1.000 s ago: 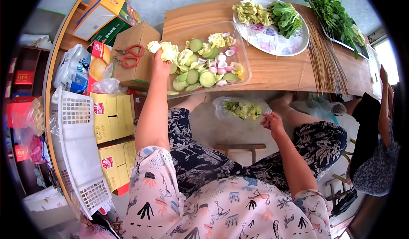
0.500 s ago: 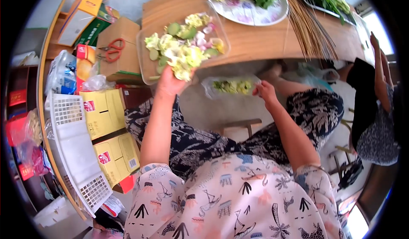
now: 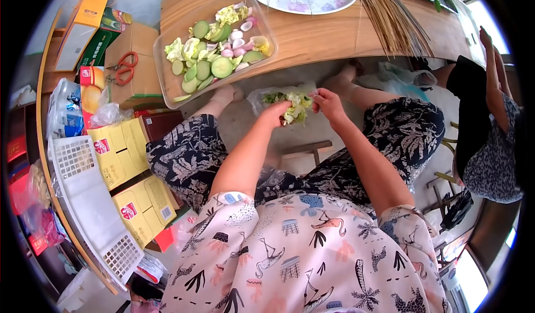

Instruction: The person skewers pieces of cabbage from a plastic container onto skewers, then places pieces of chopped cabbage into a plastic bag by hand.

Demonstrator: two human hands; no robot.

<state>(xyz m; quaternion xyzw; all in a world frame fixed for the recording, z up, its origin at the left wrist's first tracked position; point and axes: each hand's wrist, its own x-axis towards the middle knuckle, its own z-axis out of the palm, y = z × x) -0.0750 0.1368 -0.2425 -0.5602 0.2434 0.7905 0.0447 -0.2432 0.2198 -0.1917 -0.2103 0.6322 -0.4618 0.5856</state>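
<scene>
My left hand [image 3: 275,114] is closed around pale green cabbage leaves [image 3: 299,104], over the mouth of a clear plastic bag [image 3: 256,96] between my knees. My right hand [image 3: 330,104] pinches the bag's right edge, close beside the leaves. More chopped leaves show inside the bag, partly covered by my left hand. On the table's left end, a clear plastic tub [image 3: 271,30] holds sliced green rounds [image 3: 222,66], a few cabbage pieces and pinkish-white shallot-like pieces [image 3: 238,43].
A floral plate [image 3: 301,3] with greens and a bundle of thin brown sticks [image 3: 393,20] lie on the wooden table [image 3: 312,40]. Red-handled scissors [image 3: 126,68] rest on a cardboard box at left, above yellow boxes [image 3: 123,151]. Another person [image 3: 490,146] sits at right.
My left hand has moved from the tub down and right to the bag, carrying cabbage leaves. The tub now holds fewer leaves. The view has shifted slightly.
</scene>
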